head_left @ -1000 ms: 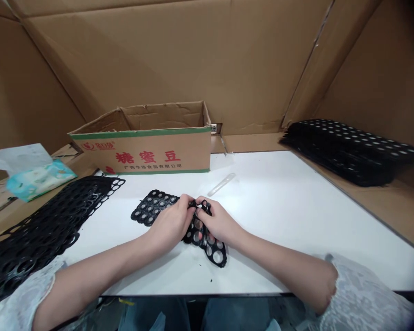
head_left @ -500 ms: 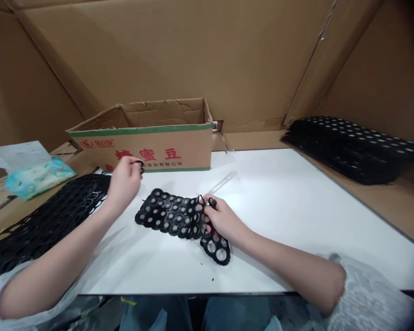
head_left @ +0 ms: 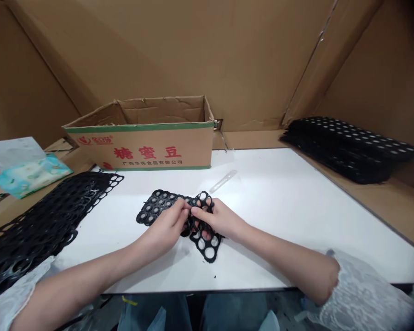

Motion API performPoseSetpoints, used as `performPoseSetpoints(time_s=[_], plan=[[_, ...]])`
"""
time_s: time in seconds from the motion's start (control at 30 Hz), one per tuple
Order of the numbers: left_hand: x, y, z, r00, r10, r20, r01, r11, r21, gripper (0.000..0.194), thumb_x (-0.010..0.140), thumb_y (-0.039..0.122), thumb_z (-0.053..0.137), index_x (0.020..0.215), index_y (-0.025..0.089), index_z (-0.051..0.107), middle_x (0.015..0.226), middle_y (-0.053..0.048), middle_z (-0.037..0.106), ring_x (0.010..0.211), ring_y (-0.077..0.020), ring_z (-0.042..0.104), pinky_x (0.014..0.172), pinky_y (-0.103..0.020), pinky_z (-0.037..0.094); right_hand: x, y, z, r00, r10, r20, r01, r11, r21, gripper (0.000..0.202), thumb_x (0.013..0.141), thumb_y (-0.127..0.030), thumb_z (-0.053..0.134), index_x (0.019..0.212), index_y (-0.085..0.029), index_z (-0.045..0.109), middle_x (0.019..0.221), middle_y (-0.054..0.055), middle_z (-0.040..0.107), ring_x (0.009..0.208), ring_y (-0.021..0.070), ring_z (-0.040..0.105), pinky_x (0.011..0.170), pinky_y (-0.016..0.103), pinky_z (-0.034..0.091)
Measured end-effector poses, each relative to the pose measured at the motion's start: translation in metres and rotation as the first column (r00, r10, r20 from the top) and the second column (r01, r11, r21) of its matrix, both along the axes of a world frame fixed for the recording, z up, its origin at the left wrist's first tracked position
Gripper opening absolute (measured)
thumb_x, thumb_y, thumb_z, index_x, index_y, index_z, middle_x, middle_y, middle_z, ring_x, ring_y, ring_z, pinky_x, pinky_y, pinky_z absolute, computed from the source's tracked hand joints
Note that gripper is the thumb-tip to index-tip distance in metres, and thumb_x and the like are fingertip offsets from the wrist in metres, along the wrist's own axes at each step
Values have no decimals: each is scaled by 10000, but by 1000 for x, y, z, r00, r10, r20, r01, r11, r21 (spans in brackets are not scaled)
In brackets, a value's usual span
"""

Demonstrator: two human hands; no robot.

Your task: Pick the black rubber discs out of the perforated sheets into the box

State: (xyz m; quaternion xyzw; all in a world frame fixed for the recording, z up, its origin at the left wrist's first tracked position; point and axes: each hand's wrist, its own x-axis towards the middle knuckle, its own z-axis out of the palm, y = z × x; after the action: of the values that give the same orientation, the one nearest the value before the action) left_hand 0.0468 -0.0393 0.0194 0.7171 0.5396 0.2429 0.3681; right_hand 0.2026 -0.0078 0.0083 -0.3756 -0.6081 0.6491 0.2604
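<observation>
A black perforated sheet [head_left: 154, 209] with rows of round rings lies on the white table in front of me. My right hand [head_left: 222, 219] is closed on its right end, where a strip with open holes folds up and hangs toward me. My left hand [head_left: 170, 223] has its thumb and fingers pinched on the sheet, close beside the right fingertips. What exactly sits between the left fingertips is hidden. Just beyond the hands lies a clear plastic-handled tool [head_left: 222, 181], its kind unclear.
An open cardboard box [head_left: 152, 147] with red lettering stands at the back. Black perforated sheets [head_left: 44, 220] are piled at left beside a tissue pack [head_left: 34, 174]. Another stack of black sheets [head_left: 345, 151] rests at right. Cardboard walls [head_left: 193, 55] enclose the table [head_left: 279, 202].
My left hand came down from before the box, where it held a small black piece, to the sheet beside my right hand. The sheet's right end shifted slightly left.
</observation>
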Motion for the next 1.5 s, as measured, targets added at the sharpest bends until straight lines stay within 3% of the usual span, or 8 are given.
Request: performPoseSetpoints(time_s=[0.27,0.43,0.63,1.1,1.27,1.33,1.4,1.5], plan=[[1,8,-5,954,166,251,-120,974,-191,204,834,356,317,813,182,422,634,26,462,547,-94,415,502,-201,328,-6,-7,-3,997,-59,-48,59,998,7,178,801,-358,410,749,-188,408,524,-62,374,367,42,377,324,167,355],[-24,28,10,908,411,75,-418,886,202,187,831,309,312,840,184,451,612,28,434,563,-116,429,550,-233,329,-5,-5,-1,987,-131,-93,122,987,-102,250,787,-388,429,665,-184,350,514,-72,319,386,36,341,336,165,335],[-9,2,10,975,115,-192,-87,985,149,173,852,315,273,837,210,409,690,6,530,608,-149,495,575,-261,339,-9,-4,1,986,-93,-140,75,989,-128,200,755,-334,499,741,-183,368,592,-47,465,436,78,488,420,224,419],[5,-6,2,991,-12,-130,19,999,48,173,855,305,243,889,198,375,747,-28,565,668,-164,547,605,-266,396,-15,-9,-5,964,-224,-145,200,966,-166,198,754,-237,468,825,-214,285,660,-50,487,420,69,498,398,210,424],[-6,6,2,940,51,-338,21,979,204,178,818,230,295,937,197,422,755,-34,585,624,-171,558,563,-273,404,-13,-10,-7,972,-205,-113,192,975,-110,195,736,-207,466,865,-203,320,626,-43,477,490,84,499,412,206,429],[-23,25,25,880,242,-409,-77,922,380,190,798,211,330,946,189,448,732,-31,586,608,-174,563,565,-284,416,-10,-8,-7,985,-168,-49,162,982,-102,200,735,-205,450,902,-198,341,582,-45,472,460,91,485,374,203,401],[-46,51,63,761,559,-328,-273,735,621,264,829,257,287,1027,154,428,769,-62,577,692,-214,578,612,-339,432,-6,-4,-5,989,-147,5,147,983,-112,217,723,-198,448,925,-193,370,565,-39,474,454,104,492,348,202,383],[-74,98,122,723,671,-165,-221,451,865,403,878,321,182,1143,87,377,1028,-77,527,981,-207,508,833,-367,379,-1,3,-1,986,-151,76,158,982,-102,220,691,-169,444,910,-177,424,567,-18,490,461,116,503,344,209,388]])
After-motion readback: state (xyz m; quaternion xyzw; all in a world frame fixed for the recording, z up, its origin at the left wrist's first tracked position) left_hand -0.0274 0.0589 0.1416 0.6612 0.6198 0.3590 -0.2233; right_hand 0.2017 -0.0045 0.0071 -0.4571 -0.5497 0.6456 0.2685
